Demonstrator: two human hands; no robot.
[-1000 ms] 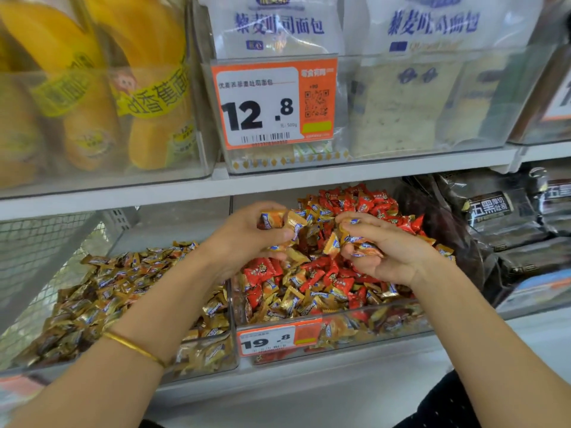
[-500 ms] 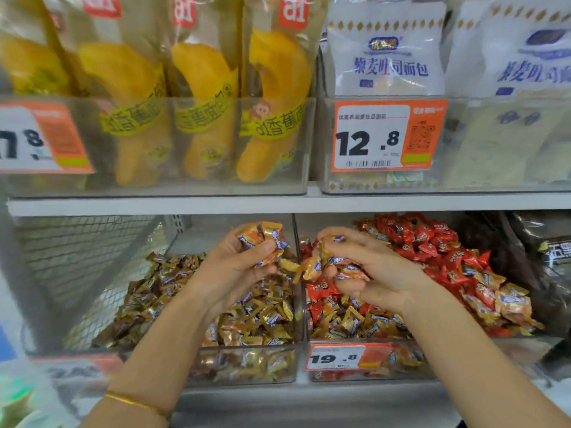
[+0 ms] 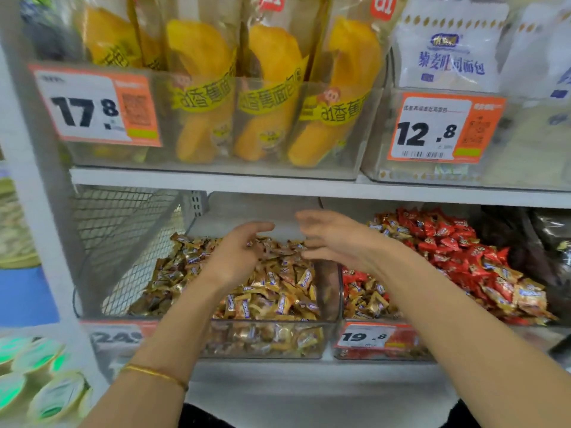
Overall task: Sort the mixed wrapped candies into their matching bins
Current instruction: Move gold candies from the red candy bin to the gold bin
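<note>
Since the left hand (image 3: 238,254) and right hand (image 3: 333,239), clutching gold candies (image 3: 278,291) a moment ago, now hover open and seemingly empty over the gold bin (image 3: 265,338), that batch looks delivered, though gold strays (image 3: 370,304) still sit in the red bin (image 3: 420,350).

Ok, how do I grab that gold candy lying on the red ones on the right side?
Pinch the gold wrapped candy across its puffy middle, probably best coming from above and the front. It lies flat on top of the red wrapped candies, and the clear plastic bin is open on that side.
</note>
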